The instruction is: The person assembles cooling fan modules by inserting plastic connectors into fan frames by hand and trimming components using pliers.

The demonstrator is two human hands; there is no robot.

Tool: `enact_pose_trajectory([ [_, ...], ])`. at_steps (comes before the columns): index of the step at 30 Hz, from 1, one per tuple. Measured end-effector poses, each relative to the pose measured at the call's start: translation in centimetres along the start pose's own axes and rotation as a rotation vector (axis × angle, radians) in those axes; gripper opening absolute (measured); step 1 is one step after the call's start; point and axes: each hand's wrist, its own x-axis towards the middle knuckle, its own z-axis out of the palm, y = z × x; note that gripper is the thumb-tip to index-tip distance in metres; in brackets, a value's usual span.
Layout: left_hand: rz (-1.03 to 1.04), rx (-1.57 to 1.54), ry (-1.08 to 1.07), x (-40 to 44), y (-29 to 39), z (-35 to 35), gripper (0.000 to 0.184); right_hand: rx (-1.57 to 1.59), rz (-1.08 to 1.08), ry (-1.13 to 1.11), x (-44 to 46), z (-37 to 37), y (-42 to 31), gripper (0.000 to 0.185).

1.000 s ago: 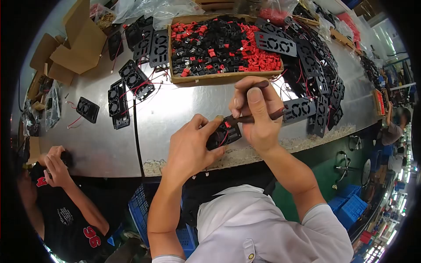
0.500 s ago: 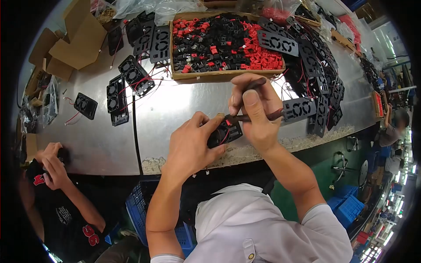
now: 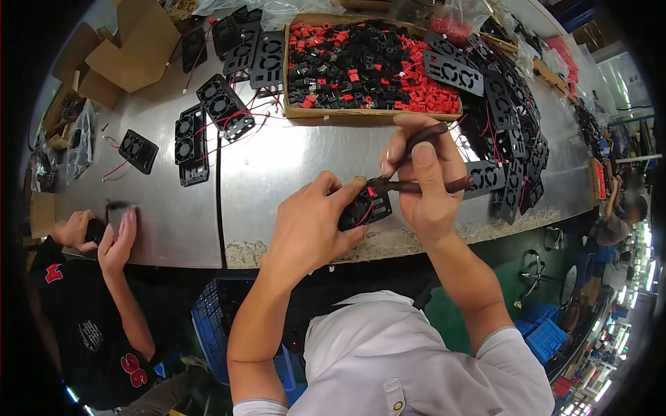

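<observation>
Near the table's front edge my left hand grips a black fan unit with a red wire, its fingers along the left side. A small red part sits at the unit's top edge. My right hand is wrapped round dark-handled pliers, with one handle against the fingers and the other by the palm. The pliers' jaws point left and meet the unit beside the red part. My left fingers hide much of the unit's left side.
Beyond my hands stands a cardboard tray of red and black parts. Fan units lie to the left, and black plates are piled at right. A co-worker's hands are at far left, near an open carton.
The pliers' handles have spread further apart in my right hand. My left hand keeps its grip on the unit. The co-worker's hands have moved apart, and the whole view has shifted slightly.
</observation>
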Motion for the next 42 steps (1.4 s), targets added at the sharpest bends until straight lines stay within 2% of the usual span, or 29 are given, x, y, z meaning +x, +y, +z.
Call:
enact_pose_trajectory([
  [7, -0.003, -0.006, 0.014, -0.1, 0.0, 0.1, 0.063, 0.072, -0.021, -0.012, 0.1, -0.2, 0.6, 0.039],
  [16, 0.015, 0.001, -0.005, 0.0, -0.1, 0.4, 0.063, -0.061, -0.080, 0.052, 0.2, 1.1, 1.0, 0.031],
  [22, 0.034, -0.037, 0.024, -0.2, -0.5, 0.7, 0.065, -0.078, -0.034, 0.170, 0.4, 2.2, 0.5, 0.032],
  [28, 0.050, -0.094, -0.001, 0.2, -0.7, 0.3, 0.057, -0.106, 0.043, 0.085, 1.2, 1.8, 0.3, 0.026],
  [31, 0.129, -0.140, -0.066, 0.7, -1.8, -0.4, 0.053, -0.103, 0.104, -0.109, 1.0, 0.2, 0.1, 0.022],
  [32, 0.179, -0.163, -0.104, 1.4, -2.5, -0.9, 0.053, -0.041, 0.125, -0.366, 1.6, -1.1, -0.3, 0.017],
  [33, 0.231, -0.187, -0.142, 2.1, -3.1, -1.3, 0.054, -0.043, -0.009, -0.583, 2.7, -1.6, -0.2, 0.011],
  [35, 0.353, -0.151, -0.258, 3.8, -4.1, -1.7, 0.056, -0.083, 0.070, -0.808, 3.8, -2.2, -0.8, 0.009],
  [38, 0.508, -0.101, -0.380, 6.4, -5.2, -2.3, 0.059, 0.003, 0.101, -1.063, 4.5, -0.9, -0.9, 0.027],
  [42, 0.561, -0.103, -0.522, 8.6, -5.2, -2.8, 0.060, 0.086, 0.148, -1.292, 4.3, 0.1, -0.5, 0.022],
])
